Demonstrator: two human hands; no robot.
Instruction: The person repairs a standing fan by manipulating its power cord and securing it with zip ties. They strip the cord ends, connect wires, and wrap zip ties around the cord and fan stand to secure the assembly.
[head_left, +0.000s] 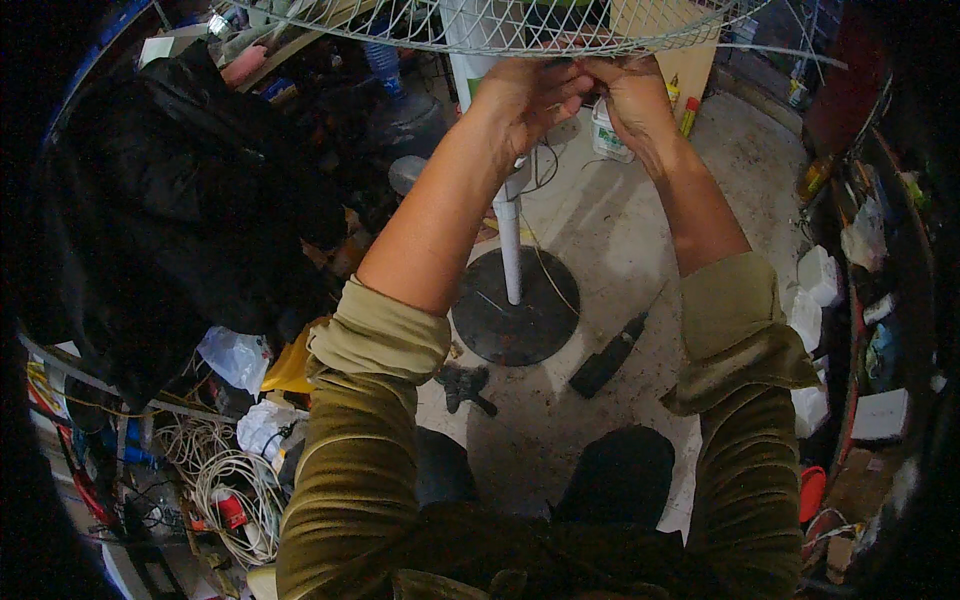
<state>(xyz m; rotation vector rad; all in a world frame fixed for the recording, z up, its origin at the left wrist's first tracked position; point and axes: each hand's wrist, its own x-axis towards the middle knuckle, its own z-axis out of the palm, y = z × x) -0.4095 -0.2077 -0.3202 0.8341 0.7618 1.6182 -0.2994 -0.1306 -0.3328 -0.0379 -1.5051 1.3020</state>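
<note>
A wire fan guard spans the top of the view, its rim curving just above my hands. My left hand is raised to the guard's lower rim with its fingers bent. Close beside it, my right hand has its thumb and fingertips at the same rim, near the left fingertips. The mesh and my fingers hide whether either hand grips anything. Below, the white pole of the pedestal fan rises from a round black base on the floor. A thin cable loops beside the pole.
A dark hand tool with a thin shaft and a dark object lie on the floor before my knees. A white tub stands beyond the pole. Left are a black cloth and coiled cable; white boxes line the right.
</note>
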